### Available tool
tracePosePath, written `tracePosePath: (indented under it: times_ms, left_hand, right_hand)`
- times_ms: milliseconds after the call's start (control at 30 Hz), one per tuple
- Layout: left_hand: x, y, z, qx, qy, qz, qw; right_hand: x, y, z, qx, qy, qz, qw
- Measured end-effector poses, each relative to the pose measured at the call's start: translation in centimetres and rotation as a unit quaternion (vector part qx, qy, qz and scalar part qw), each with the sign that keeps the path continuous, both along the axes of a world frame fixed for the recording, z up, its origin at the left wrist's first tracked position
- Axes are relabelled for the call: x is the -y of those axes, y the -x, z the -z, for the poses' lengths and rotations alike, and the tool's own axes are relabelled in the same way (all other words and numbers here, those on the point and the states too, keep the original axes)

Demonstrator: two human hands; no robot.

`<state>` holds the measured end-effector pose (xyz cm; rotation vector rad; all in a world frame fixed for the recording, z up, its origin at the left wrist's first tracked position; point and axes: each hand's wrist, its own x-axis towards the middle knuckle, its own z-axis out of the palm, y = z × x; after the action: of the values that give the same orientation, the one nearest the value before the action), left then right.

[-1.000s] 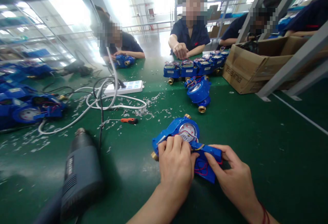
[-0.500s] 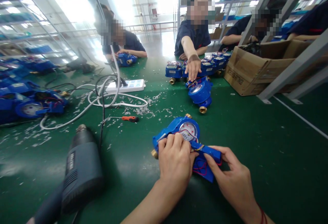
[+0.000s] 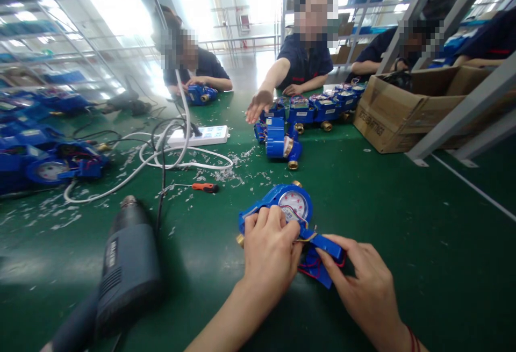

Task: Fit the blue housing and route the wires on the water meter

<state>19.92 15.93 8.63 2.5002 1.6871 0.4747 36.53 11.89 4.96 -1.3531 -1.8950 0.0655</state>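
A blue water meter with a round white dial and brass ends lies on the green table before me. My left hand is closed over its near side, the fingers curled on the body below the dial; the fingertips are partly hidden. Between the thumb and fingers of my right hand is the end of a narrow blue plastic cover, tilted down to the right. Thin red and yellow wires run beside it. Under the cover is another blue piece with red wires.
A heat gun lies at left, near an orange-handled screwdriver and a white power strip with looped cables. Plastic scraps litter the table. Another water meter stands ahead, near a co-worker's outstretched hand. A cardboard box stands at right.
The co-worker's hand has let go of the meter ahead and moved left; that meter is turned and farther left. My hands keep their hold, with the cover's right end slightly lower.
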Motion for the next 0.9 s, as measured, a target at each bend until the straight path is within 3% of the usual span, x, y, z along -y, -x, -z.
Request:
tracePosePath:
  times_ms: [400,900]
  left_hand:
    - [-0.7,1.9,-0.9,0.018,0.046,0.071,0.996]
    - [-1.5,2.4,-1.9,-0.024,0.047,0.089,0.995]
  right_hand:
    - [-0.4,-0.5,-1.8,0.054,0.047,-0.073,0.995]
    - [-0.7,-1.1,-2.6,0.050,0.130,-0.122,0.983]
